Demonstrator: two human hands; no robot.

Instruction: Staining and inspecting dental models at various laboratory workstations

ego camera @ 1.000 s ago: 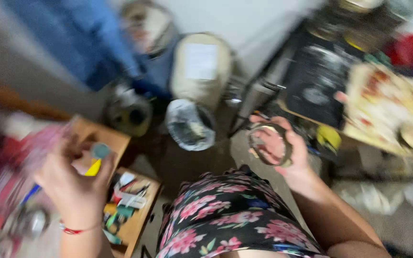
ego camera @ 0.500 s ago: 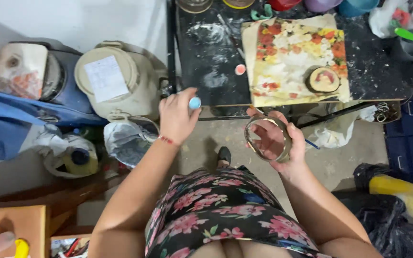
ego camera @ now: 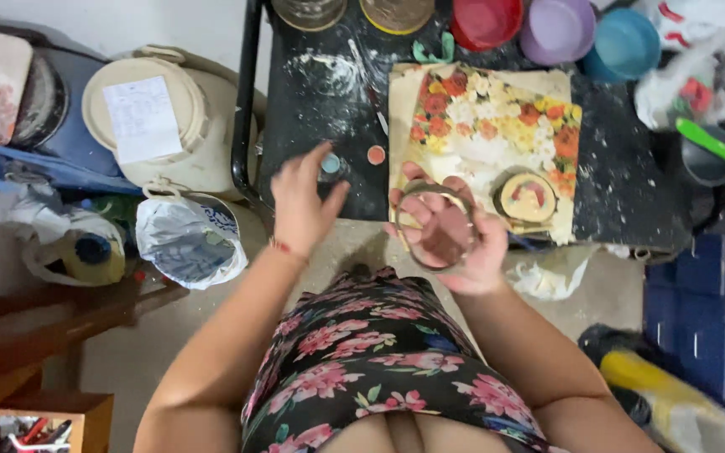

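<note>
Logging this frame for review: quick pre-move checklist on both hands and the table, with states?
1. Right hand holds the clear ring: ok.
2. Left hand has the small teal-capped pot at its fingertips: ok; whether the pot rests on the table, cannot tell.
3. Floral sheet lies flat on the black table: ok.
4. Round floral disc sits on the sheet: ok.
5. Table clean: not ok, white powder spread about.
6. Small pink cap clear of both hands: ok.
</note>
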